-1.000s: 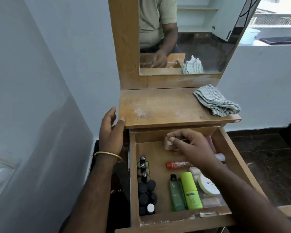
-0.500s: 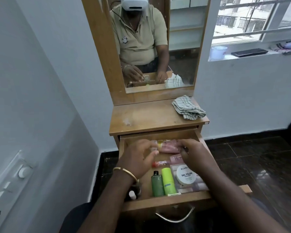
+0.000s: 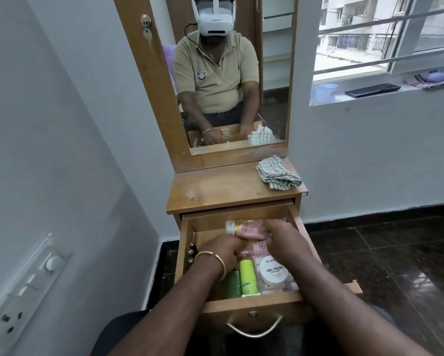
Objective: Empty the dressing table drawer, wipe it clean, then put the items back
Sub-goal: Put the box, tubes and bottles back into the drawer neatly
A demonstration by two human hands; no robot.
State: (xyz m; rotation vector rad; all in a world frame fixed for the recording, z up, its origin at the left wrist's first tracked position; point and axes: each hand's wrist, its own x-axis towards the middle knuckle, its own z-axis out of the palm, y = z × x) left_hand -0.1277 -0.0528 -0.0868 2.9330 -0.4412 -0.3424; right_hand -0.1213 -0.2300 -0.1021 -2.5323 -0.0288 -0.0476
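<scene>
The wooden drawer [image 3: 251,303] of the dressing table stands pulled out, full of cosmetics. My right hand [image 3: 282,238] is at the back of the drawer, fingers closed on a bunch of pink tubes [image 3: 246,228]. My left hand [image 3: 223,251], with a gold bangle, is curled down over the drawer's middle; what lies under its fingers is hidden. In front of the hands lie a lime green bottle [image 3: 248,276], a dark green bottle [image 3: 233,283] and a white nail polish jar [image 3: 273,272]. Small black-capped bottles [image 3: 191,251] line the left wall.
A striped grey cloth [image 3: 278,173] lies crumpled on the right of the table top [image 3: 210,191]. The mirror [image 3: 231,73] rises behind it. A switch panel [image 3: 28,286] is on the left wall. A window sill [image 3: 370,95] at the right holds a phone and a white cup.
My left hand left the table's edge and went down into the drawer. My right hand closed on the pink tubes at the back. The view rose and pulled away.
</scene>
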